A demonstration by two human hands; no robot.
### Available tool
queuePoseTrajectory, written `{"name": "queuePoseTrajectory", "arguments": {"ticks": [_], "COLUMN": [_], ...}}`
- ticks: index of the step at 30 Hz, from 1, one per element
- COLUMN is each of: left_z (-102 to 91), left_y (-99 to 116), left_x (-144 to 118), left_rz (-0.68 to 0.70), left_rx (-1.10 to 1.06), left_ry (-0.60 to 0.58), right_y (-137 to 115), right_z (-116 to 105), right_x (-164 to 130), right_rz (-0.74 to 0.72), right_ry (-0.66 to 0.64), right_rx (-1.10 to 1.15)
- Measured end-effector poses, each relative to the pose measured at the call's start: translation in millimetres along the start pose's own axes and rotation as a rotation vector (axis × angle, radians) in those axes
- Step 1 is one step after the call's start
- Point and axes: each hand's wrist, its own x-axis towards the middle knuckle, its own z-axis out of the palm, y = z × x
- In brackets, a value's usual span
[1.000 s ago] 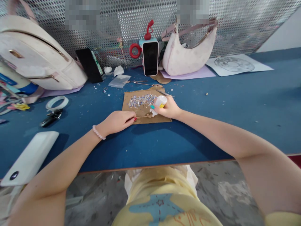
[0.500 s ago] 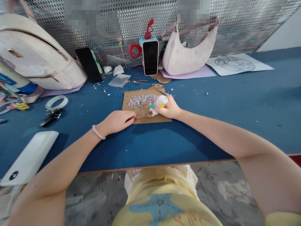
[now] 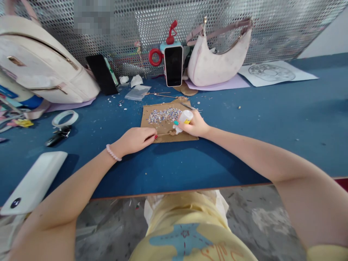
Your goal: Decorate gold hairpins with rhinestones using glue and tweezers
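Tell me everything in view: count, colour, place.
Table: 1, blue, underneath
Cardboard: 1, brown, on table
Chips: many, multicoloured, on cardboard
Bottle: 1, white, over cardboard
Thin stick: 1, tan, over cardboard
Phone: 1, black, back centre
Tumbler: 1, blue, behind phone
Handbag: 1, cream, back right
Backpack: 1, cream, back left
Slab: 1, black, beside backpack
Drawing: 1, white, back right
Tape roll: 1, white, left
Oblong device: 1, white, front left
Mesh panel: 1, silver, background
Shirt: 1, yellow, bottom
Left hand: 1, red nail, holding stick
Right hand: 1, teal nail, holding bottle
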Motion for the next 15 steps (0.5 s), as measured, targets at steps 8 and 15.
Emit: {"name": "queuePoseTrajectory", "arguments": {"ticks": [8, 15], "left_z": [0.7, 0.5], "left_y": [-0.8, -0.2], "left_x": [-0.3, -0.1], "left_rz": [0.008, 0.007], "left_rx": [0.001, 0.001], "left_ry": [0.004, 0.006], "right_y": [0.5, 2.0], "right_z": [0.2, -0.3], "right_x": [-0.4, -0.8], "right_rz": [-0.014, -0.022], "right_ry": [-0.005, -0.002], "right_rx": [0.002, -0.004]}}
